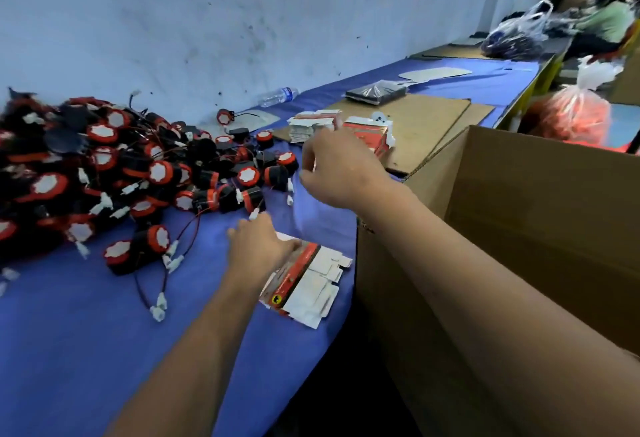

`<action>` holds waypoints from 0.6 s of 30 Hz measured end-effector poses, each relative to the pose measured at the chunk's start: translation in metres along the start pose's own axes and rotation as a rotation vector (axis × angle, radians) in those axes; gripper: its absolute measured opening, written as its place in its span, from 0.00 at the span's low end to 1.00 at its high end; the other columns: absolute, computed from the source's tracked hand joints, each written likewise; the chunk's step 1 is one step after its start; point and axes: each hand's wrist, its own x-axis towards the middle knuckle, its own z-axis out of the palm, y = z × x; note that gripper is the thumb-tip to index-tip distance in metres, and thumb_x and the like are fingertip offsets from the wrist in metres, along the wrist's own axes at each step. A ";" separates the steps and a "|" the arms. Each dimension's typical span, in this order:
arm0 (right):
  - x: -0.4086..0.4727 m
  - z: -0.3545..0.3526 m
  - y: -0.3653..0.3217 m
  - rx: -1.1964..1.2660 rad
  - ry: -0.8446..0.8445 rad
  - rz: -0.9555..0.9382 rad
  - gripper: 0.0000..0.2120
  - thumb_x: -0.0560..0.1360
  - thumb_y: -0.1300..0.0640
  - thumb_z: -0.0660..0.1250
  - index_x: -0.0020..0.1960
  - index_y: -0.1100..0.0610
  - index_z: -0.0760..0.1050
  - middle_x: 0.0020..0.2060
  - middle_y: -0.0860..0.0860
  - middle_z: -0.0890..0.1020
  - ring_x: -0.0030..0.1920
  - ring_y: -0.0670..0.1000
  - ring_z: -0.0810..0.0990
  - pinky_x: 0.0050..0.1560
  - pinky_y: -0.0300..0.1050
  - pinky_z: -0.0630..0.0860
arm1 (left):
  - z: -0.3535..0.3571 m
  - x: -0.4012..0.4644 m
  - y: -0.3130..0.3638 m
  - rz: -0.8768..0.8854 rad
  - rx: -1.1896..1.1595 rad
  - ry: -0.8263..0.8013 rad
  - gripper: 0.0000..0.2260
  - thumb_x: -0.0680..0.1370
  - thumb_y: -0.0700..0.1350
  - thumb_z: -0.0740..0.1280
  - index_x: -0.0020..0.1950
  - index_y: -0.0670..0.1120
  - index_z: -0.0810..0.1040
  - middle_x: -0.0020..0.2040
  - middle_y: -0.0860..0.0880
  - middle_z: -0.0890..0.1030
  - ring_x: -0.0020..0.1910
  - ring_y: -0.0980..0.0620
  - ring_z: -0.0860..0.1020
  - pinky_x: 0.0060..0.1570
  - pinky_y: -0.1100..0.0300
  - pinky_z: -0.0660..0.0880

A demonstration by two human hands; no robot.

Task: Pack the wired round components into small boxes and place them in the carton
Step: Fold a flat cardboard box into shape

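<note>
Head view, hands' fingertips hidden, carton cropped

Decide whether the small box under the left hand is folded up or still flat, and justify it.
Flat: the small box lies unfolded on the blue table, flaps spread, under the left hand.

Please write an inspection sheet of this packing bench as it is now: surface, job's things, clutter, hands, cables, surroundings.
Surface: long bench under blue cloth.
Job's things: large pile of black-and-red round wired components at left; flattened red-and-white small boxes near the front edge; stack of more flat boxes further back; open brown cardboard carton at right.
Clutter: clear plastic water bottle lying by the wall; brown cardboard sheets; dark wrapped packet.
Hands: left hand rests on the flattened boxes; right hand raised, fingers curled, contents unclear.
Cables: thin red and black leads with white plugs trailing from the pile.
Surroundings: scuffed pale wall; plastic bags; another person far right.
</note>
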 end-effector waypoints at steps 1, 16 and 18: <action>0.002 0.015 -0.009 0.007 -0.200 0.003 0.06 0.75 0.57 0.69 0.42 0.60 0.78 0.36 0.55 0.79 0.41 0.58 0.82 0.40 0.52 0.82 | 0.008 -0.001 -0.011 -0.050 0.047 -0.095 0.26 0.75 0.64 0.72 0.60 0.44 0.75 0.57 0.43 0.79 0.63 0.40 0.74 0.55 0.49 0.68; 0.010 0.141 -0.048 0.112 -0.414 -0.177 0.66 0.63 0.34 0.79 0.83 0.48 0.37 0.71 0.53 0.69 0.74 0.60 0.66 0.75 0.76 0.47 | -0.022 0.008 -0.113 -0.383 -1.026 0.241 0.05 0.78 0.39 0.74 0.43 0.43 0.81 0.42 0.43 0.85 0.41 0.43 0.83 0.44 0.45 0.82; 0.019 0.142 -0.072 0.227 -0.439 -0.253 0.67 0.63 0.33 0.79 0.82 0.46 0.35 0.73 0.53 0.68 0.75 0.61 0.65 0.74 0.78 0.48 | -0.041 0.002 -0.149 -0.438 -1.089 0.329 0.05 0.78 0.38 0.74 0.42 0.44 0.81 0.39 0.45 0.85 0.35 0.47 0.83 0.35 0.54 0.81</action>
